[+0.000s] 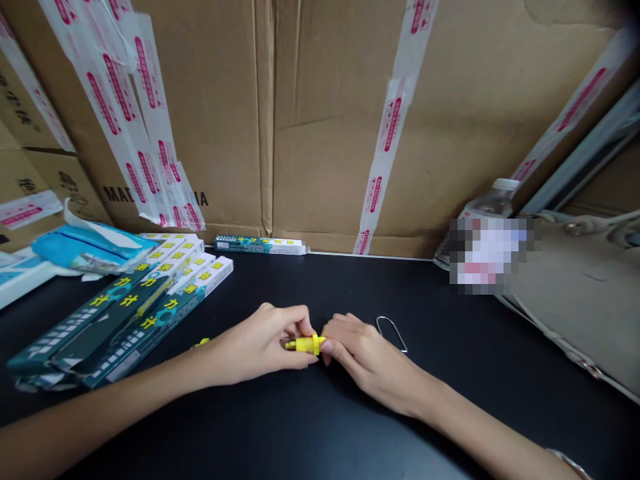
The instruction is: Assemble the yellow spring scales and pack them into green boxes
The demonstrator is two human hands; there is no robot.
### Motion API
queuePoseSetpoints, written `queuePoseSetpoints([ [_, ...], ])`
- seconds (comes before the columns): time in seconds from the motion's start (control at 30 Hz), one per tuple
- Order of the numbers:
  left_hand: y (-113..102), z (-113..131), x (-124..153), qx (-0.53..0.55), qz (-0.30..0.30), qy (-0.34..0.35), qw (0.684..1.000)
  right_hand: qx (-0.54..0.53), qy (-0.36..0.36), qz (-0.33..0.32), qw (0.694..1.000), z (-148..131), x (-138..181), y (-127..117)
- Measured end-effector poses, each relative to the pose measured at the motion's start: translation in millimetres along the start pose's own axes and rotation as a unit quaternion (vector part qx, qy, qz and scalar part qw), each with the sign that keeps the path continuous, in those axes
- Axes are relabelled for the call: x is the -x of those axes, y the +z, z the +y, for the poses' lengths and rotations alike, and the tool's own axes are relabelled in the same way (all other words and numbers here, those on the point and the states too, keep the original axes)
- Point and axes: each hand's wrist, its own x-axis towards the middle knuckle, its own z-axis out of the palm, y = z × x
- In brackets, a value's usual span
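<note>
A small yellow plastic part [305,344] is held between both hands just above the black table [350,427]. My left hand [260,347] pinches its left end with fingers closed. My right hand [363,360] grips its right end, fingers curled around it. Another bit of yellow [201,343] peeks out behind my left wrist. A bent metal wire loop [393,332] lies on the table just right of my right hand.
Several long green-and-white boxes [125,313] lie stacked at the left, and one more [260,245] lies against the taped cardboard cartons [320,120] at the back. Blue packets [85,247] sit far left. A plastic bottle [493,200] and a beige bag [580,293] are at the right.
</note>
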Motion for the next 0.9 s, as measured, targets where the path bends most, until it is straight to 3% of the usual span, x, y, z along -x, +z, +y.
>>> queuePoseSetpoints([
  [0.17, -5.6, 5.9, -2.9, 0.018, -0.01, -0.068, 0.997, -0.01, 0.008, 0.007, 1.0, 2.8, 2.8, -6.5],
  [0.33, -6.1, 6.9, -3.7, -0.015, -0.005, -0.051, 0.999, -0.034, -0.037, 0.026, 0.998, 6.8, 0.4, -2.6],
  [0.77, -4.8, 4.9, -5.0, -0.027, -0.001, -0.046, 0.999, -0.031, 0.017, 0.008, 0.999, -0.8, 1.6, -2.7],
  [0.9, -5.1, 2.8, -6.0, -0.028, -0.007, -0.055, 0.998, -0.041, -0.011, 0.016, 0.999, 2.1, 2.0, -1.6],
])
